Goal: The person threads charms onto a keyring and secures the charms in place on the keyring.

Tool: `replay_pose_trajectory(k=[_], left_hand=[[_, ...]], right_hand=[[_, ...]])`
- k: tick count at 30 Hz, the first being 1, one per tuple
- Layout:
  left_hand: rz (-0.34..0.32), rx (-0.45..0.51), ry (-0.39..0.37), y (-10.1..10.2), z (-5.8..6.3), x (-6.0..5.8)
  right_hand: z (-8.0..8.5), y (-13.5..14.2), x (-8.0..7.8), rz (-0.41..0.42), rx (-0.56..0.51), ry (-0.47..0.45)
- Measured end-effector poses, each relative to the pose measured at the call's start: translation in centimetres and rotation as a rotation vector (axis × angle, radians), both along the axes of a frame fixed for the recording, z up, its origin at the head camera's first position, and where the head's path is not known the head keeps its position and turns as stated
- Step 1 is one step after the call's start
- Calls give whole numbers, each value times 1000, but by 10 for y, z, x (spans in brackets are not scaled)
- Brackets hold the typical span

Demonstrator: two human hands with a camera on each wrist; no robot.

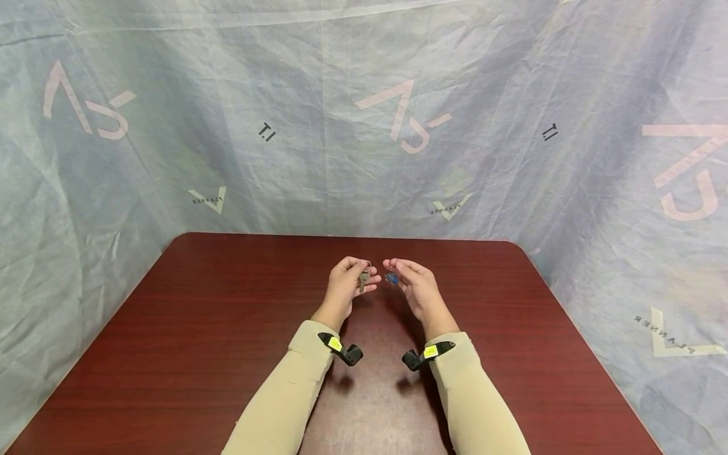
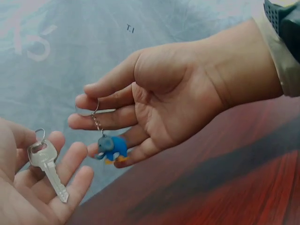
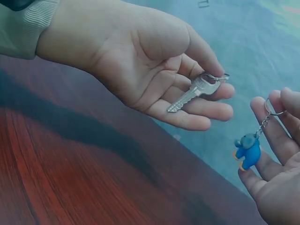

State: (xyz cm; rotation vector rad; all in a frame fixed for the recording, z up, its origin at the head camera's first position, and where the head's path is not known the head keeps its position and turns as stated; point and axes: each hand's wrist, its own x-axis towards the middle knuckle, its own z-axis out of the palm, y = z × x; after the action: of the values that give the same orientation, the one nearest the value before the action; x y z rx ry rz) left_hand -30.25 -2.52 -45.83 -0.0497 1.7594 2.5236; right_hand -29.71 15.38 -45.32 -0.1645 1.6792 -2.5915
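My left hand (image 1: 341,287) pinches a small metal ring between thumb and index finger, and a silver key (image 2: 49,166) hangs from it in front of the other fingers. Opposite, my right hand (image 1: 419,291) pinches a larger split ring that carries a short chain and a blue elephant keychain (image 2: 112,148). The elephant has a greyish head and orange feet, and it dangles before the lower fingers. In the right wrist view the key (image 3: 194,93) lies across the left fingers. Both hands are held above the table, a small gap apart.
A reddish-brown wooden table (image 1: 227,316) lies beneath both forearms. Grey printed fabric (image 1: 324,158) hangs behind it and at both sides. Each sleeved wrist wears a black camera mount, such as the left wrist mount (image 1: 341,349).
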Motion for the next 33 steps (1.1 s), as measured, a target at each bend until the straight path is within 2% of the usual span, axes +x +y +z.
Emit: replay_pose_trajectory(k=[5, 9, 23, 33], left_hand=[[1, -85, -10, 0, 6, 2], [-16, -115, -28, 0, 9, 4], [-56, -35, -56, -1, 20, 10], [-66, -46, -20, -2, 21, 12]], right_hand=[[2, -3, 2, 9, 2, 19], [2, -5, 2, 0, 3, 28], [1, -11, 0, -33, -17, 101], [-2, -15, 0, -75, 80, 147]])
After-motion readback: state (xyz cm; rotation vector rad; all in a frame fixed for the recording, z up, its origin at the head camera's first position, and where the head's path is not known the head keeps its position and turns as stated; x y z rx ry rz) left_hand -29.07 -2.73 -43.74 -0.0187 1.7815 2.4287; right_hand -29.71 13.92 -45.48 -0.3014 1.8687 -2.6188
